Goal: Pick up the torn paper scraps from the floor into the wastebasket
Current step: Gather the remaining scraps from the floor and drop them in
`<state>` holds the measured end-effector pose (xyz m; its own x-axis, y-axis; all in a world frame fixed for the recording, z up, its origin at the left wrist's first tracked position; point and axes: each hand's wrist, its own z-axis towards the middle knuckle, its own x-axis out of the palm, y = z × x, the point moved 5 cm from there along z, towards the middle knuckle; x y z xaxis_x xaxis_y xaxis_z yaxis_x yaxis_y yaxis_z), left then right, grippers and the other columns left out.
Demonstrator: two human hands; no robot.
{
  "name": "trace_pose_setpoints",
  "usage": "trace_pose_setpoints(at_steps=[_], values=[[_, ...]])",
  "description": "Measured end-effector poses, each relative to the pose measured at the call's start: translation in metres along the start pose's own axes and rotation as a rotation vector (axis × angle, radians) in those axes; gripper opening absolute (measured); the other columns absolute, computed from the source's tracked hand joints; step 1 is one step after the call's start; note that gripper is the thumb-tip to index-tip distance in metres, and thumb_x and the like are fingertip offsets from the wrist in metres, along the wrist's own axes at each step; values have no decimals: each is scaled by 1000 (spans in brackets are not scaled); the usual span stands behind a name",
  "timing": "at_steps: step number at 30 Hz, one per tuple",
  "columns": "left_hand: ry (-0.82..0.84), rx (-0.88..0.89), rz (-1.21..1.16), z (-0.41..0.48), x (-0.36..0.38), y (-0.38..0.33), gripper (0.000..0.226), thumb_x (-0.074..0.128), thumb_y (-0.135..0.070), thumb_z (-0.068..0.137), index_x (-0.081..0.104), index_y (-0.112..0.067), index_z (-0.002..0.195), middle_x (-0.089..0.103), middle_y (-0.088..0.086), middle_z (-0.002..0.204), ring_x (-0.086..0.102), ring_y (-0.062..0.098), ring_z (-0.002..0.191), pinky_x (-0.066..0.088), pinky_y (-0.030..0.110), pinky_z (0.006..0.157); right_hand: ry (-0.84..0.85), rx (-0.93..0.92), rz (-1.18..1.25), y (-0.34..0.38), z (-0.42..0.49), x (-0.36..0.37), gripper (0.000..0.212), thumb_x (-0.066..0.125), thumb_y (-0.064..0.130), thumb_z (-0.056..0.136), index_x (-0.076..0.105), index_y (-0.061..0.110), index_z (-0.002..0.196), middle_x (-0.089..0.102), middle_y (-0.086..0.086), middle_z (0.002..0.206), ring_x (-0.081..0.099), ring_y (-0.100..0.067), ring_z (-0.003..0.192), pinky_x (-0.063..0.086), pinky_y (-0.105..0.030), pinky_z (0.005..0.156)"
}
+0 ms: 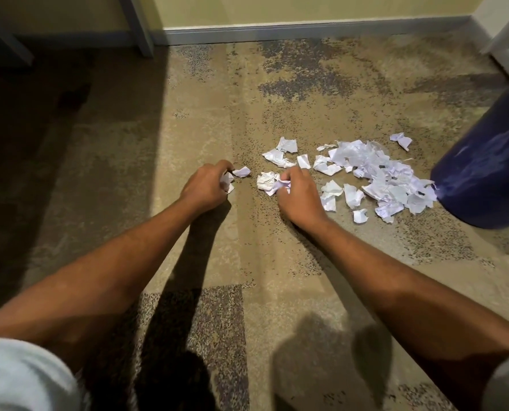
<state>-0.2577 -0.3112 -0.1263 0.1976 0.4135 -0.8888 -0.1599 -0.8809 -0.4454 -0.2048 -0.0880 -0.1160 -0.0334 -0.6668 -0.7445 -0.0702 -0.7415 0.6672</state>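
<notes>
Carpet floor (217, 262), mottled tan/grey, fills the view; baseboard (306, 32) runs along the far edge. Wastebasket (484, 161), dark blue, stands on the floor at the right edge, partly cut off. Scrap pile (375, 173), white torn paper, lies on the floor just left of the wastebasket, its right fringe touching the wall of it; loose pieces trail off left toward the hands. Left hand (207, 186), low over the carpet left of centre, fingers curled round white scraps. Right hand (297, 194), at the pile's left end, fingers pinching a scrap beside a crumpled wad (266, 180). Single scrap (241, 172) lies between the hands, just beside the left fingertips. Stray scrap (401, 140) lies apart at the pile's far right.
</notes>
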Motion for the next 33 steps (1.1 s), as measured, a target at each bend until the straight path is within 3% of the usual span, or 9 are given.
trace_pose_setpoints(at_steps=[2,4,7,10,13,20,24,28,33], values=[[-6,18,2,1,1,3,43,59,-8,95,57,-18,137,61,20,122,60,38,110,50,43,84,53,20,-17,3,8,6,29,56,30,105,49,13,127,51,-8,127,51,-22,111,46,-29,82],[-41,16,-3,0,2,7,41,55,-7,96,57,-15,136,55,19,124,60,39,107,52,45,87,94,28,-81,5,13,14,64,54,62,99,41,17,143,44,-12,142,47,-27,125,51,-44,99],[-118,30,-12,-6,4,8,31,55,-14,100,57,-13,131,45,14,123,60,36,95,57,51,83,126,-26,-379,10,15,33,94,46,86,89,34,20,155,33,-19,157,40,-38,140,50,-51,104],[-197,56,42,-11,8,2,37,48,-46,108,55,-15,126,45,11,120,59,30,90,54,45,75,-4,-171,-586,15,12,40,73,40,74,101,43,18,147,46,-16,139,51,-30,117,51,-37,76],[-224,80,195,-13,17,-6,56,45,-69,101,52,-17,122,46,8,115,47,20,86,44,38,66,-95,-244,-602,11,11,42,47,38,51,111,50,15,139,54,-13,126,54,-23,100,51,-31,66],[-259,63,239,3,10,-3,22,41,-32,111,46,-11,113,50,14,105,48,28,68,46,45,59,-135,-216,-454,3,9,41,34,41,40,113,55,14,130,59,-5,115,51,-14,88,44,-26,67],[-246,33,118,5,7,4,5,50,-13,105,49,-13,110,59,15,108,52,32,72,43,43,62,-194,-177,-376,-2,9,38,28,42,36,112,53,14,124,59,-4,108,52,-15,83,48,-29,65],[-326,27,-171,7,-3,7,31,49,12,89,51,-14,106,62,5,101,57,24,89,49,43,71,-216,-109,-256,-5,10,34,34,29,33,109,53,15,125,60,-1,105,57,-15,82,55,-32,69],[-241,110,-51,8,18,-22,31,51,-2,97,50,-17,124,70,9,112,60,22,86,48,38,67,-191,-101,-247,-6,11,34,36,34,32,105,53,17,131,65,1,106,60,-14,81,52,-30,69]])
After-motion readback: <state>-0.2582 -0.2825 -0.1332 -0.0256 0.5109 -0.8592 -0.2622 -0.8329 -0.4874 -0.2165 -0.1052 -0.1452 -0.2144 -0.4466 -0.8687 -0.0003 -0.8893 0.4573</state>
